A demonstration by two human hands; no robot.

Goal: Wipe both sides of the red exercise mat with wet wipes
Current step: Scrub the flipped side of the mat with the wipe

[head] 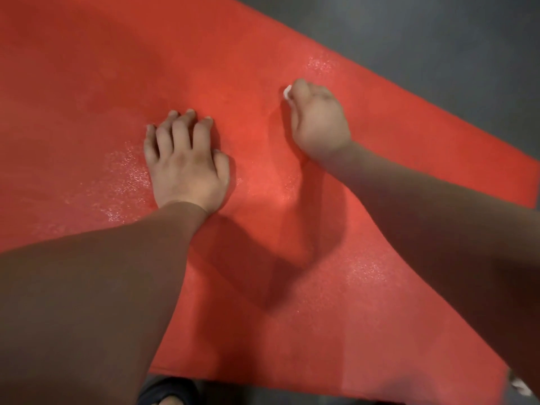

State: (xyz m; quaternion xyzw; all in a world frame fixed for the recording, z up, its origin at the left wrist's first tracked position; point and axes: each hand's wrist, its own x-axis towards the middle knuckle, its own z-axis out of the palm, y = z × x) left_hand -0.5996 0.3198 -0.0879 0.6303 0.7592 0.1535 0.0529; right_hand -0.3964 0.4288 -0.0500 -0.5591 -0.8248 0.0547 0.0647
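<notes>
**Forearms over a damp red mat**

Two bare forearms fill the lower part of the view, the left forearm (87, 287) coming up from the bottom left corner and the right forearm (453, 223) from the right edge. Both reach out over the red exercise mat (263, 54), which lies flat on a dark grey floor (438, 39) and runs slantwise across the picture, its near edge at the bottom and its far edge toward the upper right.

The left hand (187, 162) rests palm down on the mat near the middle, fingers spread and only slightly bent, holding nothing. The right hand (318, 121) is set further out and to the right, well apart from the left. Its fingers are curled into a fist round a white wet wipe (287, 92), of which only a small corner shows at the far side of the knuckles, touching the mat.

Glistening damp patches (122, 176) show on the mat just left of the left hand, and others beyond the right hand and below the right forearm.

At the bottom edge, just off the mat, part of a dark sandal (166, 390) is in view. A small white scrap (520, 385) lies at the lower right corner; what it is cannot be told.
</notes>
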